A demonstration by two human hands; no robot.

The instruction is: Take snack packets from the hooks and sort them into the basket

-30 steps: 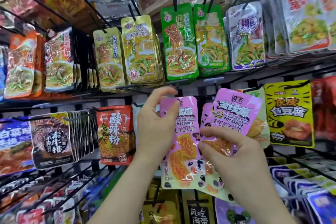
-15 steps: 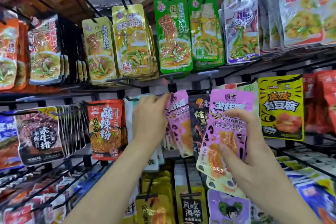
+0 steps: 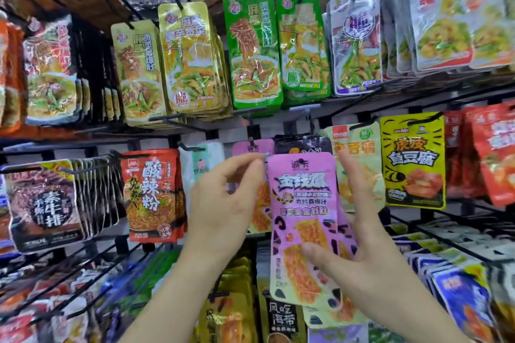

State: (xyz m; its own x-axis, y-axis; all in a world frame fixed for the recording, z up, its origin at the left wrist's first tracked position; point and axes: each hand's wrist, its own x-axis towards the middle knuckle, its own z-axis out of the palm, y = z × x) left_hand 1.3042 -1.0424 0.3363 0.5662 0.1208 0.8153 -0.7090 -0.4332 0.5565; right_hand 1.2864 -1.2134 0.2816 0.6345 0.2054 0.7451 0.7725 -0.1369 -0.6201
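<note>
My right hand grips a pink snack packet upright in front of the rack, thumb on its front and fingers behind. A second similar packet peeks out beneath it in the same grip. To its left, my left hand pinches the upper part of another pink packet that still hangs on a black hook. The basket is not in view.
Black wire hooks stick out toward me across the whole rack. Green packets and gold packets hang above, a red packet to the left, a yellow packet to the right. More packets hang below my hands.
My left hand moved up to the pink packet hanging on the hook and took hold of it. My right hand turned its pink packets upright and shifted them slightly left.
</note>
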